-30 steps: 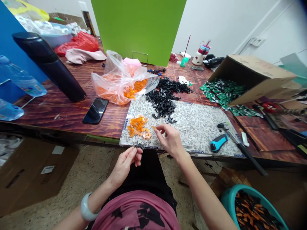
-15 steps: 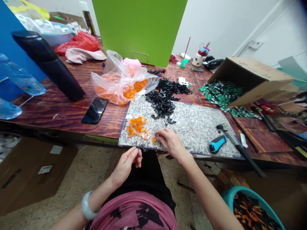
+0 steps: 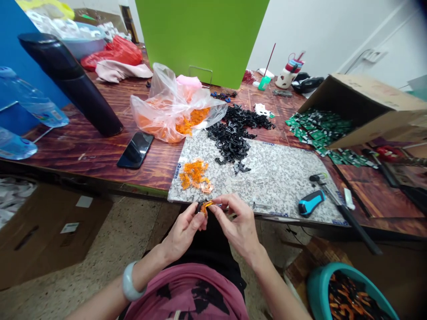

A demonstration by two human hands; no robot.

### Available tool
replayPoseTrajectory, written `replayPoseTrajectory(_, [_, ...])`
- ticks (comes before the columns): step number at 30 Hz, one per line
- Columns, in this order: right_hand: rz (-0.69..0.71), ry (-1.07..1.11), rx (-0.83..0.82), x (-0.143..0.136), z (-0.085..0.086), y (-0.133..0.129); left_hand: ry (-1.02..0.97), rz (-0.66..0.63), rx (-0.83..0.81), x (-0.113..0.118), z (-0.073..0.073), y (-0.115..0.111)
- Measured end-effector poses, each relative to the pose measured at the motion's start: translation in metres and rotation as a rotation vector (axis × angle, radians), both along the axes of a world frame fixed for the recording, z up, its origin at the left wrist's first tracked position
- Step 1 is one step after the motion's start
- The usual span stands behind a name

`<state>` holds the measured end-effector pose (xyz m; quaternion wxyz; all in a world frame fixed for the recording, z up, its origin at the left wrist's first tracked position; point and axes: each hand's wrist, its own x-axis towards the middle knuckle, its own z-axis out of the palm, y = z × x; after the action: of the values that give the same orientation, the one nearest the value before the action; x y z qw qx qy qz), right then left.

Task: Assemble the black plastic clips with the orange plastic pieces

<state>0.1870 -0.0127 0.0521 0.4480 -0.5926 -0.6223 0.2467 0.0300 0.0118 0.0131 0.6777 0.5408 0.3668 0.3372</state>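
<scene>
Just in front of the slab's near edge, my left hand (image 3: 187, 226) pinches a small black plastic part (image 3: 201, 206). My right hand (image 3: 235, 222) grips a small orange plastic part (image 3: 208, 204) between thumb and fingers and holds it against the black one; the fingers partly cover both. A small pile of orange parts (image 3: 193, 173) lies on the speckled stone slab (image 3: 283, 164), just beyond my hands. Farther back is a heap of black parts (image 3: 231, 138). Several thin metal pins (image 3: 263, 175) lie on the slab to the right of the heap.
A blue-black handled tool (image 3: 311, 203) and a hammer (image 3: 343, 211) lie at the slab's right. Left stand a phone (image 3: 135, 150) and dark flask (image 3: 73, 84). Behind are a plastic bag of orange parts (image 3: 160, 115) and a carton (image 3: 370, 106) spilling green pieces. A teal tub (image 3: 315, 289) stands lower right.
My right hand has lifted an orange part off the slab and brought it left to the black part in my left hand. The view has shifted slightly.
</scene>
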Motion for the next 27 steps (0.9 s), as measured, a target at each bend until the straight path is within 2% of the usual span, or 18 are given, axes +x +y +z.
replayPoseTrajectory(7, [-0.030,0.029,0.044,-0.008,-0.010,-0.001,0.054,-0.026,0.087,0.001,0.000,-0.001])
replayPoseTrajectory(27, [-0.036,0.035,0.058,-0.010,-0.011,-0.005,0.140,-0.068,0.182,-0.004,-0.003,-0.004])
